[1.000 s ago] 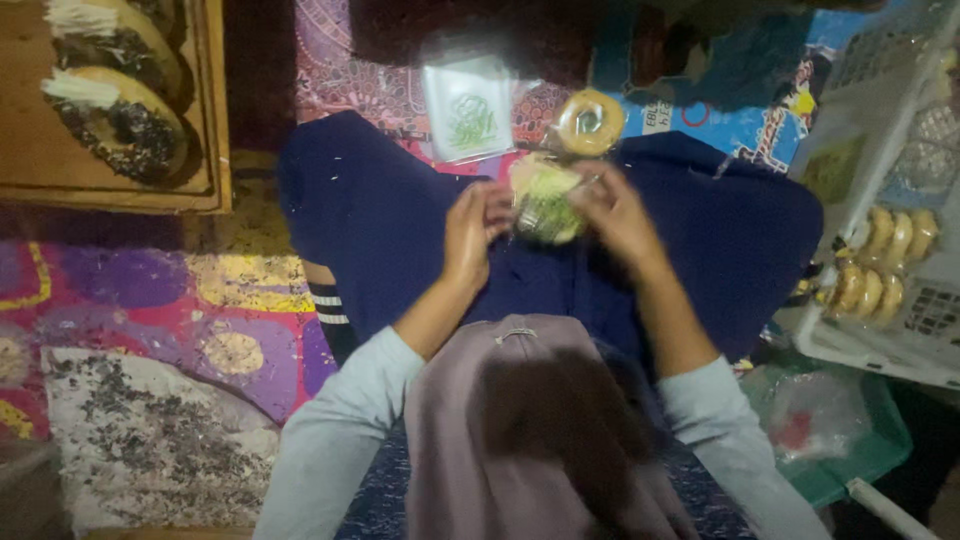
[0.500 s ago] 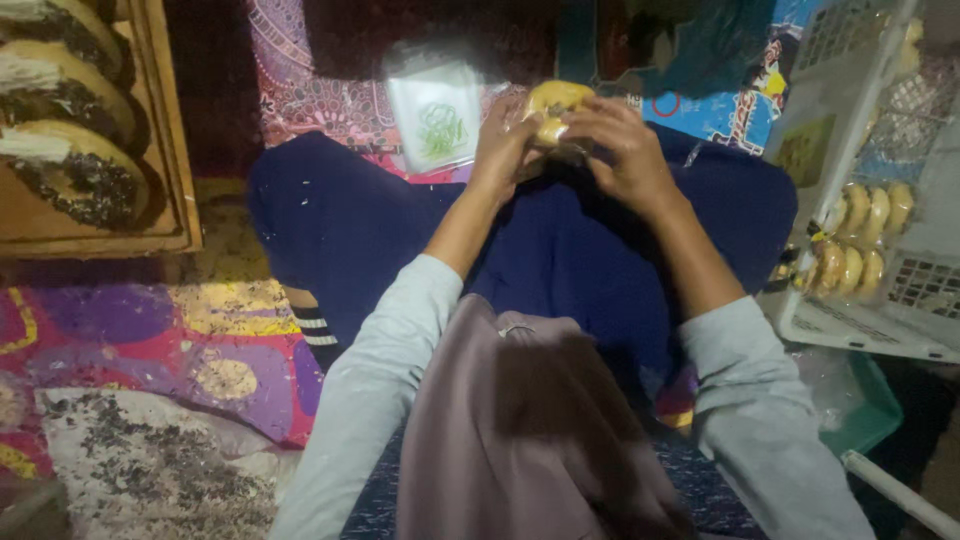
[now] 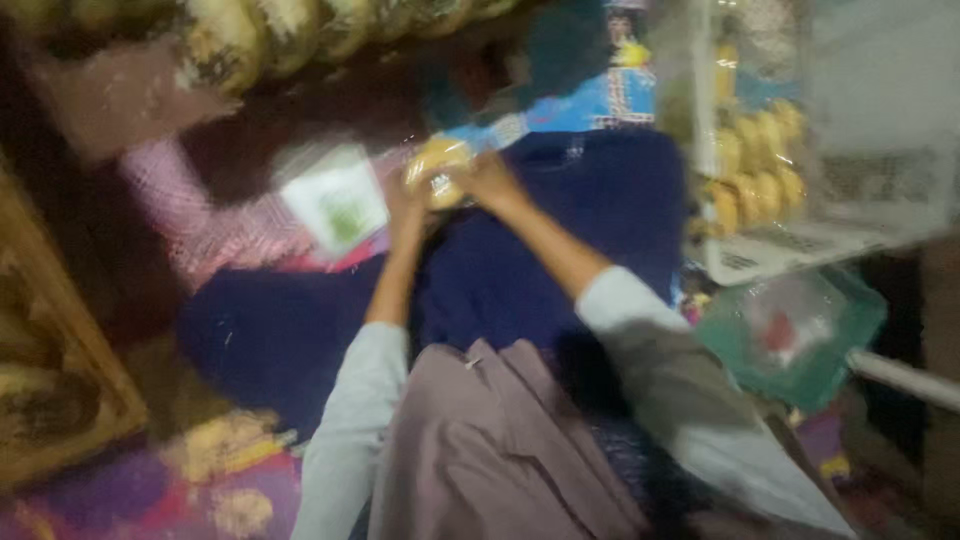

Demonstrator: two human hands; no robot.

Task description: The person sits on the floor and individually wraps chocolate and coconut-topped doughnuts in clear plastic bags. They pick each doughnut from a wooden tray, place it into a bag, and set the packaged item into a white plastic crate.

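Both my hands are stretched out over my dark blue lap and meet on a round golden doughnut in a clear wrapper (image 3: 437,165). My left hand (image 3: 407,205) grips its left side and my right hand (image 3: 487,180) holds its right side. Just left of the doughnut lies a white square packet with a green mark (image 3: 335,200) on the patterned mat. The picture is blurred, so finger details are unclear.
A white crate (image 3: 780,255) with several yellow doughnuts stands at the right. A green tub (image 3: 800,335) with plastic bags sits below it. A wooden tray (image 3: 60,390) lies at the left, and more topped doughnuts (image 3: 250,35) line the top edge.
My hands have carried the wrapped doughnut forward from my lap to beyond my knees. The view has swung and tilted to the right, and it is now blurred.
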